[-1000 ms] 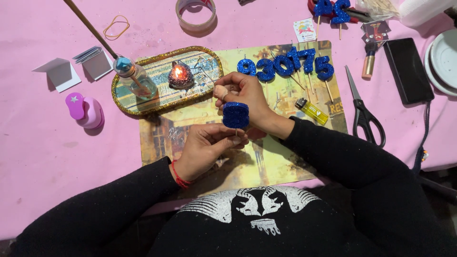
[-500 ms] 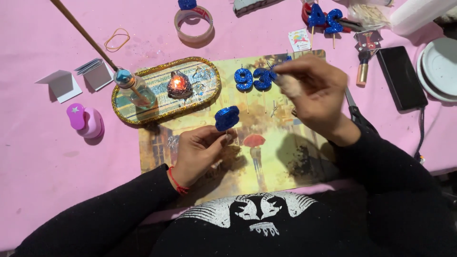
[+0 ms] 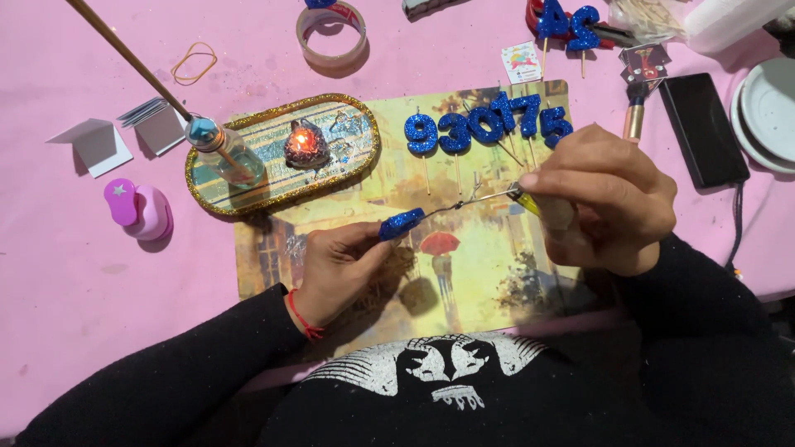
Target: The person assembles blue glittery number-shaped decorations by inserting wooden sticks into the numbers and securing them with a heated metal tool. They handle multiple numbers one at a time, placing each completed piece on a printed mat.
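My left hand [image 3: 339, 269] pinches a small blue glitter piece [image 3: 402, 223] between thumb and fingers, over a painted picture board [image 3: 489, 273]. My right hand [image 3: 600, 203] grips a thin metal pick with a yellow handle [image 3: 530, 201]; its tip reaches left and touches the blue piece. Behind the hands, a row of blue glitter number candles on sticks [image 3: 484, 128] lies on the board.
A gold-rimmed oval tray [image 3: 364, 136] holds a lit red candle [image 3: 303, 144] and a small bottle with a long stick [image 3: 219, 149]. A pink punch [image 3: 139, 209], tape ring [image 3: 331, 33], phone [image 3: 704, 128], white plates [image 3: 766, 112], paper cards and more blue candles [image 3: 567, 23] lie on the pink cloth.
My right hand left the blue piece, reached toward the right of the board, and came back holding the yellow-handled pick against the piece. My left hand kept the piece, turning it flatter.
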